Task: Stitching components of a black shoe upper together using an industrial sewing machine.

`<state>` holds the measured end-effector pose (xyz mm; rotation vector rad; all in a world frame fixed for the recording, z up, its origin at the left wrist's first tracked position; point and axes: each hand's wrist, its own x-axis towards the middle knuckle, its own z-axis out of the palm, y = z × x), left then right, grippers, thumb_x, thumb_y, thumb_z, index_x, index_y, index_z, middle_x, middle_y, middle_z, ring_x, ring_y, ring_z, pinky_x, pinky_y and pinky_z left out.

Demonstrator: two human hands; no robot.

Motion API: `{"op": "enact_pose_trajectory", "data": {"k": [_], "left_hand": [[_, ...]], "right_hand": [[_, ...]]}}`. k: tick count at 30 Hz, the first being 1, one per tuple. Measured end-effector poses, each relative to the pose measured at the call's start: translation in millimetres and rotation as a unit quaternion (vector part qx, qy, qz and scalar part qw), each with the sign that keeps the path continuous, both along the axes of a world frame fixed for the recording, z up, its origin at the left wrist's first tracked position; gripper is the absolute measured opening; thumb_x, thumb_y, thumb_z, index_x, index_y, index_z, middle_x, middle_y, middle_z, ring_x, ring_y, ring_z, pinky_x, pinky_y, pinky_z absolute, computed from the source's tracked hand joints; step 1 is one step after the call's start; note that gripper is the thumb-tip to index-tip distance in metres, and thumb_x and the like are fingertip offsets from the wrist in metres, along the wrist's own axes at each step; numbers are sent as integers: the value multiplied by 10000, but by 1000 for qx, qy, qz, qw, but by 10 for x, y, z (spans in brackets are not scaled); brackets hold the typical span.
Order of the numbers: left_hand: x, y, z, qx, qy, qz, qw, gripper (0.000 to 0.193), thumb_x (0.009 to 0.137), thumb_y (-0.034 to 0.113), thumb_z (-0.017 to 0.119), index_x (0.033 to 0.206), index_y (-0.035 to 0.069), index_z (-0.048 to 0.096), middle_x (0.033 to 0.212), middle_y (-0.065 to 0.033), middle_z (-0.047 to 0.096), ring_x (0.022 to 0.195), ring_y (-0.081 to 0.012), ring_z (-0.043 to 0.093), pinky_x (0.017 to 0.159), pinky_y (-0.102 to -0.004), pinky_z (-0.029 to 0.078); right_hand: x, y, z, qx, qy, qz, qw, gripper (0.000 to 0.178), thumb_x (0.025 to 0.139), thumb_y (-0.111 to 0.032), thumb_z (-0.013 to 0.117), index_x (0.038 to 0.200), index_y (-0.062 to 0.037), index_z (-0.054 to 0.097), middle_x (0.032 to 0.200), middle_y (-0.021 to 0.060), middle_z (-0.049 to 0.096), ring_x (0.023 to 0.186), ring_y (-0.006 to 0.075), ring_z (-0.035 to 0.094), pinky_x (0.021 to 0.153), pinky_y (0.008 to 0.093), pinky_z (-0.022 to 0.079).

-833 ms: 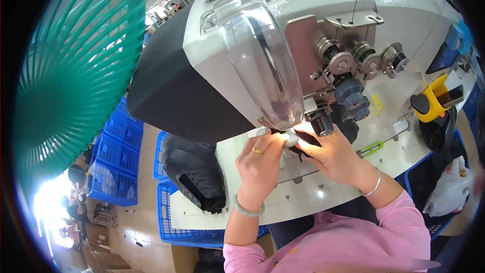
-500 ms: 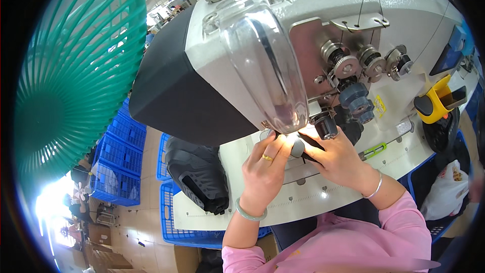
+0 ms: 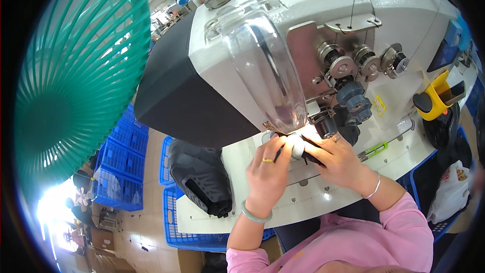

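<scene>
My left hand (image 3: 268, 169) and my right hand (image 3: 339, 161) meet under the lit needle area of a white sewing machine (image 3: 217, 78). Between them they press a small dark piece of work with a light grey ribbed patch (image 3: 298, 146). Its far part is lost in the glare and behind the machine's clear guard (image 3: 268, 65). The left fingers are bent down close together on its near left side, beside a thin black strip. My right thumb and fingers pinch its right side. A stack of black shoe uppers (image 3: 199, 177) lies left of my hands on the white table (image 3: 262, 212).
Green-handled thread snips (image 3: 375, 150) lie right of my right hand. A yellow holder (image 3: 435, 102) stands farther right, above a blue crate with a white plastic bag (image 3: 449, 192). At the left are a green fan (image 3: 81, 81) and stacked blue crates (image 3: 118, 187).
The grey patch between my hands has turned and now shows more of its ribbed face. My left fingers have shifted slightly, and a thin black strip shows beside them. The view has moved a little.
</scene>
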<state>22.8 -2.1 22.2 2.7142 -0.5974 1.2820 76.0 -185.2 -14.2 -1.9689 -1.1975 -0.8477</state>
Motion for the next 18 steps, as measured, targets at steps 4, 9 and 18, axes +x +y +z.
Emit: {"op": "enact_pose_trajectory", "data": {"k": [4,9,18], "left_hand": [[38,19,-20,-214,50,-43,975,306,672,-36,735,961,65,739,922,-49,679,817,-226,674,690,-325,562],[12,-41,-65,-141,3,-33,989,325,652,-63,740,952,63,746,927,-52,697,835,-234,688,704,-321,568],[-18,-30,-67,-89,5,-36,995,363,641,-74,663,981,35,724,1017,-78,673,958,-269,675,790,-339,582]], "right_hand": [[4,-16,2,-4,-12,2,1000,412,686,-1,663,1097,4,648,1127,124,611,1090,331,566,983,498,466],[-14,8,25,-1,-18,-10,1000,387,703,2,660,1091,10,651,1109,120,623,1086,321,569,980,504,464],[-18,19,1,10,-3,-11,1000,427,682,-11,687,1107,5,646,1130,121,627,1105,325,566,987,505,454]]}}
